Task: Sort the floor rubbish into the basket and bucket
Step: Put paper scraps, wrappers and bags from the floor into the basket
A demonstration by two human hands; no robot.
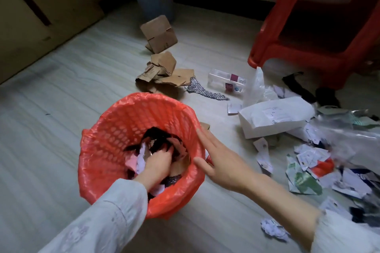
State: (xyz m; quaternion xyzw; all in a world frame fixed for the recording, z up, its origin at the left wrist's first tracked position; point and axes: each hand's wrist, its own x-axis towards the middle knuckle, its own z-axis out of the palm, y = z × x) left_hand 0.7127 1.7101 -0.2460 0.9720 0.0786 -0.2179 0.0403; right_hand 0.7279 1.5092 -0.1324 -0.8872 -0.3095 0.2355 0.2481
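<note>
The left hand is deep inside the basket, its fingers curled into the rubbish. The right hand has straight, spread fingers touching the rim, holding nothing.

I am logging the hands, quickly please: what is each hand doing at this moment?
Left hand: down in the basket, fingers curled into the scraps; a firm grip cannot be told.
Right hand: open, fingers straight, holding nothing.

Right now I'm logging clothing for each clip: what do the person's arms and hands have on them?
Both arms wear long, loose, pale white fabric sleeves, the left sleeve with faint embroidered floral patterning. The left hand and right hand are bare: no gloves, rings or watch visible.
</note>
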